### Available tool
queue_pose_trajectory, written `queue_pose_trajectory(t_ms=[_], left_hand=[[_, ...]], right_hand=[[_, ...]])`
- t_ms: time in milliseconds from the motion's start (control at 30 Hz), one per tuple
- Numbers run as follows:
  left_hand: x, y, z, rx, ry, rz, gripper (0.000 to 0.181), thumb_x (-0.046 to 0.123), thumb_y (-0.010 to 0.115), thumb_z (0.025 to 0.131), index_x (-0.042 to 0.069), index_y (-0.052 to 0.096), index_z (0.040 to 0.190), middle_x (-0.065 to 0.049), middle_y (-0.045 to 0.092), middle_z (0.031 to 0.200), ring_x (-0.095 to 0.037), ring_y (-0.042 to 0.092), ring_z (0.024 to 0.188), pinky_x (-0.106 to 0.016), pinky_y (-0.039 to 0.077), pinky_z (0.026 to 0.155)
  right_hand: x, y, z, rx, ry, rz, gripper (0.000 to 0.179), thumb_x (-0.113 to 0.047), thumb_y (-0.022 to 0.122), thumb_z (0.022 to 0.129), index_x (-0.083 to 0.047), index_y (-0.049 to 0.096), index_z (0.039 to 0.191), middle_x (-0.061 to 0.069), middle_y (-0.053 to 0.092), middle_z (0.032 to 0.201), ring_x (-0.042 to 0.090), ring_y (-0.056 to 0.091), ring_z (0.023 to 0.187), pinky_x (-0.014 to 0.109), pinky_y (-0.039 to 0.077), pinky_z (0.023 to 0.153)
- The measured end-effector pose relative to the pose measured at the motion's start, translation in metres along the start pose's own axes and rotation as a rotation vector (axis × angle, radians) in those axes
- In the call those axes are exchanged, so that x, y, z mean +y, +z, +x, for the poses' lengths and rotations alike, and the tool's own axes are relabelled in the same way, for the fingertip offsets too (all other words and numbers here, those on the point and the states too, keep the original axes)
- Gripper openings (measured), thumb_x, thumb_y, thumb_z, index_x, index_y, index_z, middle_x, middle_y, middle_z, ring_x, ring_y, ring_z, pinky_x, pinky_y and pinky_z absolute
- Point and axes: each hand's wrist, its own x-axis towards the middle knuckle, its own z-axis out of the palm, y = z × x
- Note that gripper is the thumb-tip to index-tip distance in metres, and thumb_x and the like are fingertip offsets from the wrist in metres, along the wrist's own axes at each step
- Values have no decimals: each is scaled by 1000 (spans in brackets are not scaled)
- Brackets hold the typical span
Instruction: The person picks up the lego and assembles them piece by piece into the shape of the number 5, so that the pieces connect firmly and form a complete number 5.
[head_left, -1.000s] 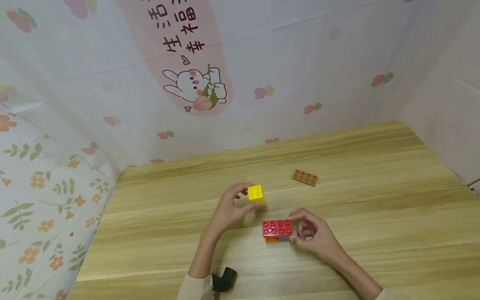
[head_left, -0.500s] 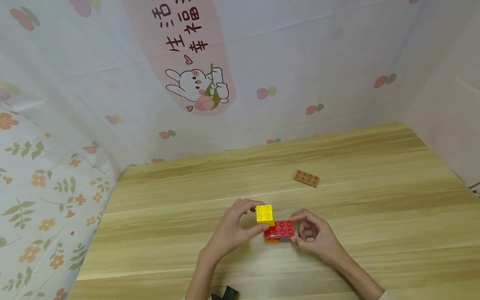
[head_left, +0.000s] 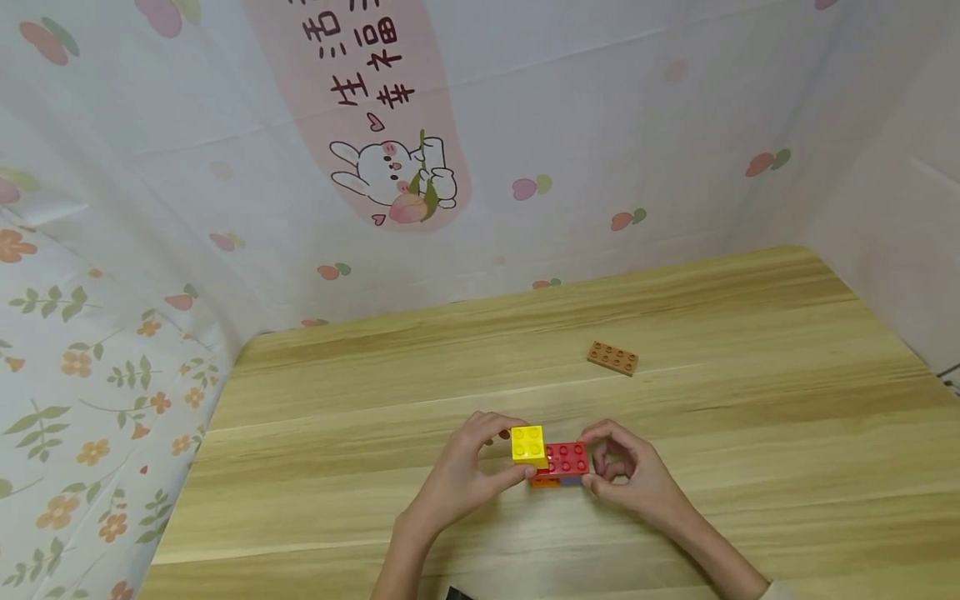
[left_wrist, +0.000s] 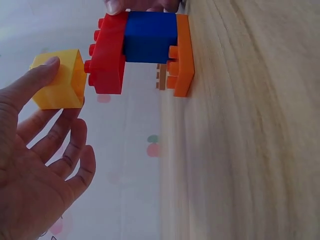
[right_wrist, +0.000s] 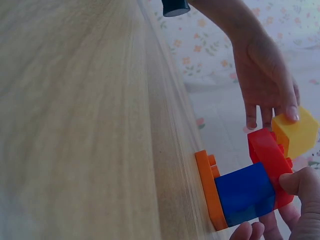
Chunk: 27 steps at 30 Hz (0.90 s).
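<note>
My left hand [head_left: 468,467] pinches a yellow block [head_left: 528,445] between thumb and fingers, just above the left end of a red block [head_left: 568,457]. In the left wrist view the yellow block [left_wrist: 61,80] looks tilted beside the red block's studs [left_wrist: 107,55]. Under the red block sits a blue block [left_wrist: 151,37], which stands on a flat orange plate [left_wrist: 185,55] on the table. The orange plate's studs show past the blue block. My right hand [head_left: 633,468] grips the right end of the red block with thumb and fingers.
A flat brown studded plate [head_left: 612,357] lies on the wooden table [head_left: 337,400] behind the hands. A patterned cloth [head_left: 570,100] hangs at the table's back edge. A black object [head_left: 457,594] shows at the bottom edge of the head view.
My left hand has brought the yellow block toward me and slightly right, from behind the stack to over the red block's left end. The right hand has stayed on the red block.
</note>
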Motion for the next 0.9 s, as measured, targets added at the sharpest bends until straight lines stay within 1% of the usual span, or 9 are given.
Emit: queue_pose_trajectory(t_ms=[133,233,333,433,500,600,667,767,900], left_hand=[[-2,0,-1,10,6,-17,39,20,78,76,17,63,111,11,62,106,-23,54,94,-40,46,78],[-2,-1,-1,17,8,-20,39,21,78,76,18,63,111,12,62,105,-22,54,94,-40,46,78],[-1,-1,-1,21,10,-21,39,22,78,76,18,63,112,13,61,105,-22,53,94,-40,46,78],[1,0,0,16,15,-24,39,23,77,77,18,63,112,13,61,107,-22,53,95,-40,46,79],[1,0,0,10,22,-23,38,24,77,77,17,63,112,12,61,107,-22,53,95,-39,46,79],[1,1,0,3,29,-24,38,23,77,77,16,63,112,11,62,107,-22,53,94,-39,46,79],[1,1,0,-1,34,-26,38,22,77,77,16,63,112,11,62,106,-23,53,93,-39,46,79],[2,1,-1,-5,44,-24,38,21,77,77,15,63,111,10,62,105,-23,53,93,-39,46,79],[2,0,-1,-2,59,-26,38,20,77,77,14,63,111,9,62,105,-22,54,93,-38,46,81]], right_hand=[[-1,0,0,-8,38,-11,40,9,71,73,-7,55,106,16,50,76,20,49,67,26,47,47],[-1,0,-1,-12,38,-27,40,7,72,74,-8,55,107,15,51,78,20,49,68,25,46,45],[-2,-2,-1,-10,13,-40,43,8,69,75,-6,53,112,15,53,90,21,48,75,25,44,45],[-7,-4,-1,30,-26,-61,47,11,67,75,-2,51,118,18,52,103,22,46,83,25,45,51],[-14,-5,1,71,-55,-81,49,13,66,75,0,51,119,21,51,109,22,47,91,25,47,61],[-27,-3,7,100,-102,-205,50,9,71,73,-2,54,118,16,54,113,18,49,101,26,45,79],[-38,0,14,73,-136,-313,51,1,76,72,-8,56,117,8,56,114,15,48,105,31,43,86],[-52,6,25,1,-187,-470,51,-14,81,70,-19,58,116,-6,57,114,11,48,106,37,43,87],[-62,15,36,-59,-250,-561,44,-21,82,70,-24,60,108,-13,58,107,9,50,100,37,46,82]])
